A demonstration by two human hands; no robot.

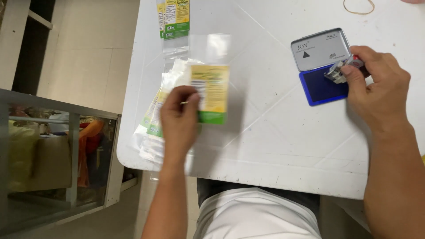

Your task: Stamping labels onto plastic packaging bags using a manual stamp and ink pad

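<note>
I sit at a white table (265, 146), scuffed and creased with faint diagonal lines, its near edge over my lap. On its left side lies a loose stack of clear plastic bags (155, 119) with yellow and green printed labels; another couple of labelled bags (175, 20) lie at the far edge. My left hand (179, 119) rests on the stack, fingers closed narrowly on the top bag (211, 93), pinning it flat with its label facing up. All the bags look flat and unfilled as far as I can tell.

On the right sits the ink pad tin (321, 66), its grey lid tipped open behind the blue pad inside. My right hand (376, 88) is wrapped around a small stamp (341, 71), fingers tight on its body, the face pressed down at the pad's near right corner.

To ink well, I judge it best to press squarely and lightly so the face takes colour evenly, and to hold the top bag taut and still under my left fingers so it does not slide.

A rubber band (358, 6) lies at the far edge, well apart from everything.
</note>
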